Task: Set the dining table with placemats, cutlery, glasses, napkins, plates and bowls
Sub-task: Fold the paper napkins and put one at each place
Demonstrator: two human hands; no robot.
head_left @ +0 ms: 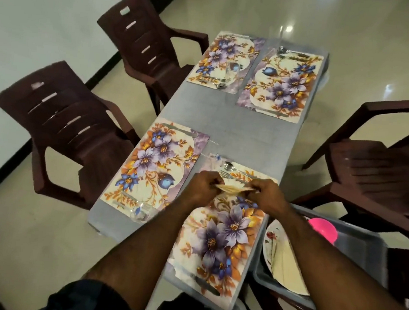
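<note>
Several floral placemats lie on the grey table [227,125]. My left hand [205,185] and my right hand [267,192] both grip a folded cream napkin [230,187] over the far end of the near right placemat [219,238]. A spoon [229,166] and a fork [231,176] lie just beyond the napkin. A knife [202,281] rests at that mat's near end. A clear glass [141,212] stands on the near left placemat [154,166], another glass [232,71] on the far left placemat [226,59]. The far right placemat [281,82] carries a spoon [282,50].
A grey tub [352,237] on a chair at my right holds flowered plates [281,254] and a pink bowl [324,229]. Dark brown plastic chairs [64,130] stand along the left side, another chair [377,167] on the right. The floor is glossy cream tile.
</note>
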